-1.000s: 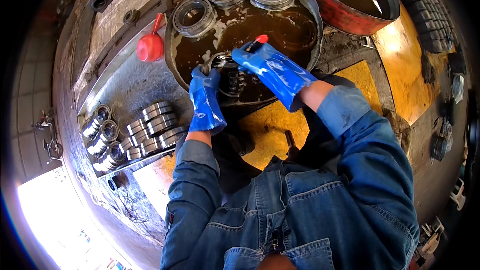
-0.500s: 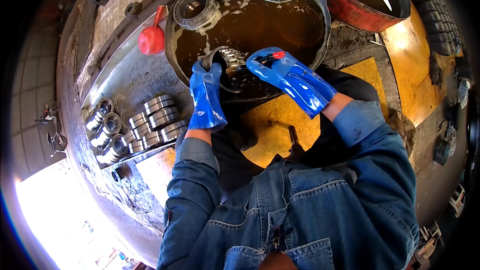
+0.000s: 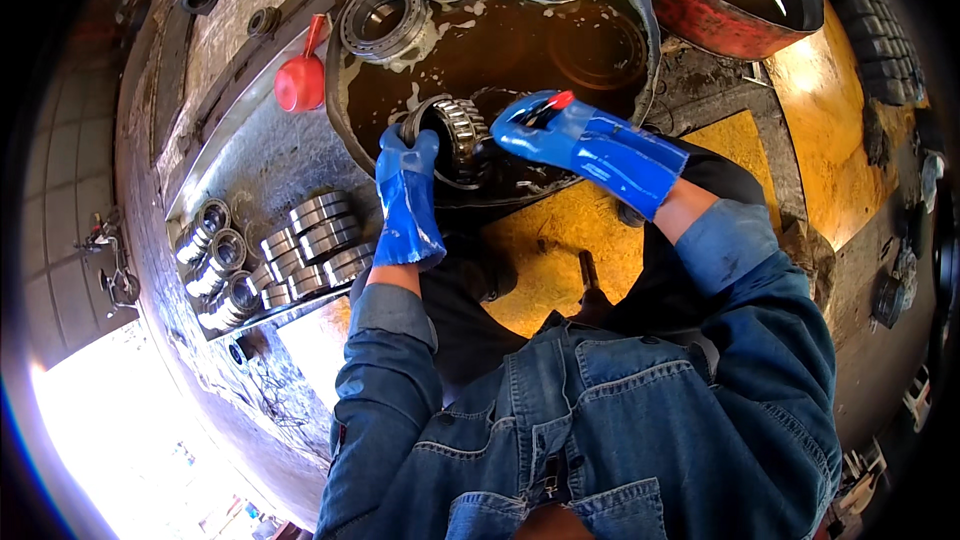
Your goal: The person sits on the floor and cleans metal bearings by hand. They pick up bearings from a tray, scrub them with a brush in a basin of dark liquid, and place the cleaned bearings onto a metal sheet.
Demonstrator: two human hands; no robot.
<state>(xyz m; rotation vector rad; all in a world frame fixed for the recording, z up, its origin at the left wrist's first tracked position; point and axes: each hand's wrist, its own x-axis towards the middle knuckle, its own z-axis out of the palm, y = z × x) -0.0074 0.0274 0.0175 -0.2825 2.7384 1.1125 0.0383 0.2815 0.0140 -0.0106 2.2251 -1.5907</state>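
A blue rubber glove covers my left hand [image 3: 408, 190], whose fingers are closed on the near-left edge of a roller bearing [image 3: 466, 132]. The bearing is tilted, its ring of shiny rollers facing right, over dark liquid in a wide round tub [image 3: 337, 118]. Just to its right, my right hand [image 3: 590, 145], also gloved in blue, is wrapped round a slim tool with a red-ended handle [image 3: 561, 99]. The tool's working end points at the rollers; its exact kind is not clear, nor whether it touches them.
Large bearings [image 3: 383, 20] stand along the tub's far side. A red dipper [image 3: 300, 83] lies left of the tub, on a metal tray [image 3: 245, 155] with stacked shiny bearing rings [image 3: 325, 225]. A red-sided drum [image 3: 700, 25] stands at far right, near a tyre [image 3: 868, 30].
The bearing has turned slightly, showing more of its rollers. My right hand has tilted a little, and the tool's red end has shifted slightly up. My left hand keeps its grip.
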